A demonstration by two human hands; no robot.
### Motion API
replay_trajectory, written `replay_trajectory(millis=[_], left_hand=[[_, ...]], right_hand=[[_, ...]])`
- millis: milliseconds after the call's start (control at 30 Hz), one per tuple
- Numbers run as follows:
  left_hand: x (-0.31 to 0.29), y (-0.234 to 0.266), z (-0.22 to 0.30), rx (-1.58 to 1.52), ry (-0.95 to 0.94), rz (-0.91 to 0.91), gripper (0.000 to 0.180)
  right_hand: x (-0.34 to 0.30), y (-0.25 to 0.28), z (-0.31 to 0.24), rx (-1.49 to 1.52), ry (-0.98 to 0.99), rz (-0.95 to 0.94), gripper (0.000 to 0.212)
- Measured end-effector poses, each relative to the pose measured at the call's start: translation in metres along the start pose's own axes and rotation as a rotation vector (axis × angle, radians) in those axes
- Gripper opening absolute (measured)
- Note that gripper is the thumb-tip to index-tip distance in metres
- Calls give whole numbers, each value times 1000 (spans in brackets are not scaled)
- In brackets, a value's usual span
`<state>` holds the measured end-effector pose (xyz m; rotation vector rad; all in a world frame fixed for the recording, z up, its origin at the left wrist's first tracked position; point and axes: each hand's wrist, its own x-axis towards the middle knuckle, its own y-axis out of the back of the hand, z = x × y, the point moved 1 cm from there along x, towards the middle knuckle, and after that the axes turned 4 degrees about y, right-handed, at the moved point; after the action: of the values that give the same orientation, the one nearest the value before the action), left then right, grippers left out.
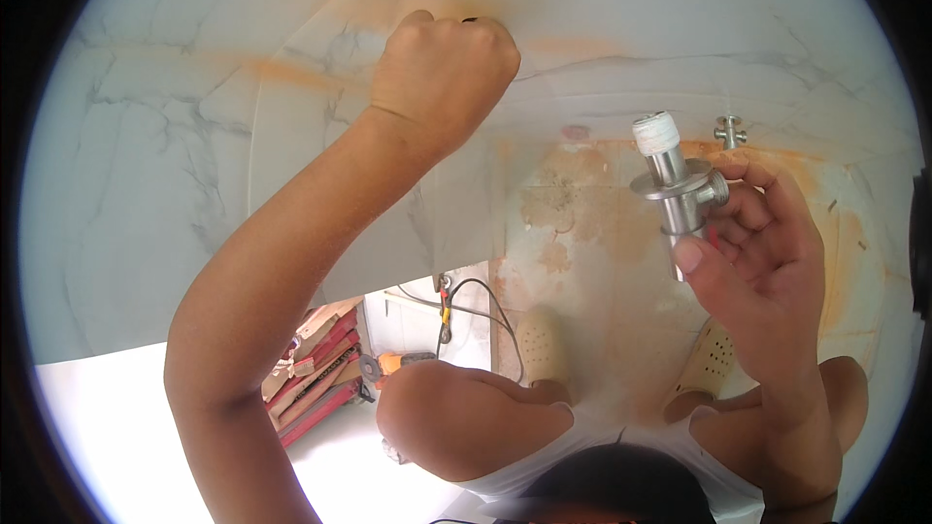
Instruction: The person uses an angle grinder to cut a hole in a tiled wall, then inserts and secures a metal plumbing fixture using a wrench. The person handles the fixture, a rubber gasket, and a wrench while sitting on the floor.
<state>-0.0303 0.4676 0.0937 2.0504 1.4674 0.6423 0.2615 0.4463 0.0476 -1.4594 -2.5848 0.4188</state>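
Right hand (777,233): grasping a metal valve (680,196), thumb on the near side of its body and curled fingers behind. The valve is held in the air before the wall (155,136), well above the floor (602,233), its taped end uppermost and tilted slightly to the left. White tape (656,134) wraps this upper end; below it sits a round flange (670,180), and a threaded outlet (718,186) projects from the side toward the fingers. A small red part (714,236) shows between the body and the fingers.

Left hand (449,68): clenched into a fist, back of the hand toward the viewer, raised in front of the wall. A small dark bit shows at the knuckles; whether the fist grips it, or touches the wall, cannot be told.

Surroundings: a second metal fitting (730,133) stands at the wall, beyond the right hand. The wall is pale, grey-veined and streaked orange; the floor tiles are likewise stained. The person squats in cream clogs (544,340). Beside the left knee (437,417) lie an orange grinder (400,362), a dark cable (505,325) and stacked red-and-brown boxes (320,378).
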Motion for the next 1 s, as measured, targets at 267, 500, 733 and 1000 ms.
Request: replay_trajectory(millis=[267,500,733,1000], left_hand=[[-4,-13,-7,15,17,-4,12],[-29,7,22,-481,472,194,16],[-13,-22,44,-830,878,318,15],[-4,-37,57,-843,1194,532,13]], right_hand=[[9,1,-3,10,-5,-18,56],[10,2,-3,4,-33,28,54],[10,5,8,-5,-7,20,54],[15,-3,12,-17,0,-8,54]])
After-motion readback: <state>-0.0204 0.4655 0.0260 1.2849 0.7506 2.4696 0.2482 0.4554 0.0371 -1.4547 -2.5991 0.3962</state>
